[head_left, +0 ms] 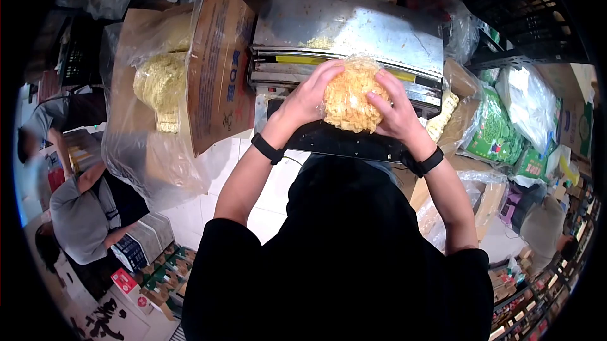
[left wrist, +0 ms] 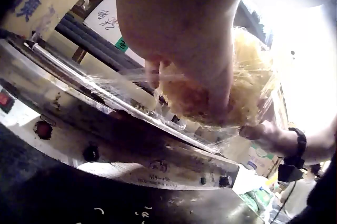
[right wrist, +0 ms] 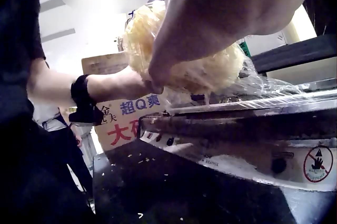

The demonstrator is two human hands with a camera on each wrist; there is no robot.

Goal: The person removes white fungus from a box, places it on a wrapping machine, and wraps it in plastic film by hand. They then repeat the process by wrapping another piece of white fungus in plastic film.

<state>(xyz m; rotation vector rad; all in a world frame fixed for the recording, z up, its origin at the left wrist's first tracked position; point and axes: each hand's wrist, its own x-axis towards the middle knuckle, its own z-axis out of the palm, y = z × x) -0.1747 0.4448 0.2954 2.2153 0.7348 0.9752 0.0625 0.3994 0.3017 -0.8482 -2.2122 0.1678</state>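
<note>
Crowding the left is a printed brown cardboard box of crinkly yellow blocks; a long silver metal machine sits on the far side. Left hand and right hand grip a clear-plastic-wrapped, crinkly yellow bundle between them, over the machine's near part. Bundle's underside is kinda hidden.

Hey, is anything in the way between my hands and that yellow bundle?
Nothing solid that I can see: your left hand and right hand both hold the yellow bundle. There's just clear film over it, and the wrist views show that film stretching toward the metal machine.
</note>
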